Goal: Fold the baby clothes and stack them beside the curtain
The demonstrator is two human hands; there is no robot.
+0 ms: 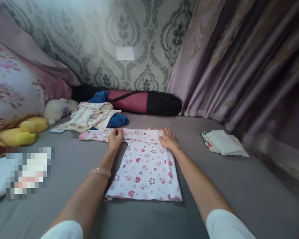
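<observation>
A white garment with pink hearts and flowers (pixel 144 169) lies spread on the grey sheet in front of me. One sleeve reaches out to the left and ends in a pink cuff; the right edge is folded inward. My left hand (pixel 115 137) pinches the cloth where that sleeve meets the body. At the garment's upper right corner, my right hand (pixel 168 137) lies flat with its fingers spread, touching the fabric.
Crumpled cream clothes (pixel 89 114) and blue cloth (pixel 118 120) lie at the back left, before a black and red bag (pixel 132 101). Folded cloths (pixel 224 142) rest at right. Plush toys (pixel 22 131) are at left. A curtain hangs at right.
</observation>
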